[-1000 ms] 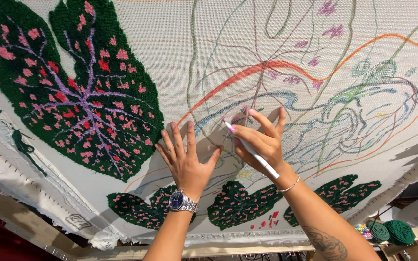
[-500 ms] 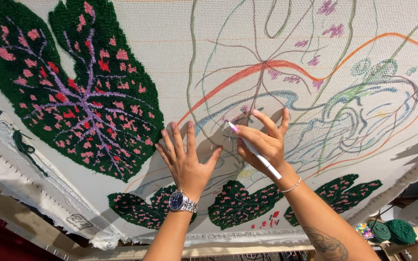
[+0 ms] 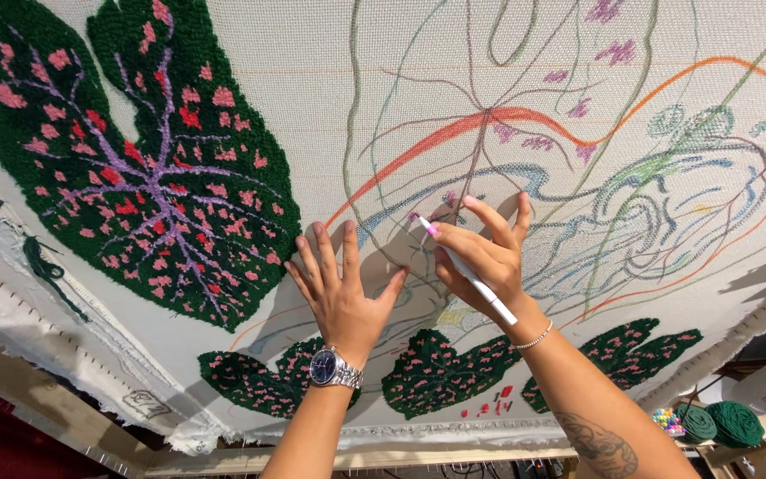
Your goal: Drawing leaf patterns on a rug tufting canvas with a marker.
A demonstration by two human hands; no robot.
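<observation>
A large pale tufting cloth [image 3: 312, 98] stretched on a wooden frame [image 3: 383, 457] fills the view from the head camera. Toward its upper left corner, one big dark green leaf [image 3: 135, 168] with pink spots and purple veins is fully tufted. Along the lower edge, three small green leaves with pink spots [image 3: 441, 372] are also filled in. The whole middle and right of the cloth remains bare weave, carrying only drawn outlines in orange, green, blue and purple [image 3: 578, 133]; judged from this, well under half of the design is tufted, and the drawing itself looks to be in progress.

Near the lower middle of the cloth, the left hand [image 3: 343, 284], with a wristwatch [image 3: 334, 368], lies flat against the weave, fingers spread wide and holding nothing. Just beside it, the right hand [image 3: 485, 253], with a thin bracelet at the wrist, grips a white marker with a pink tip [image 3: 465, 269] between thumb and fingers, the other fingers fanned out. The pink tip touches or nearly touches the cloth just below where the orange line meets the purple stem lines.

At the lower right corner, beyond the frame, sit balls of green yarn [image 3: 720, 424].

Compared with the picture a second ago, both hands sit in almost the same places; the marker tip has shifted only slightly, and no new line is clearly visible.
</observation>
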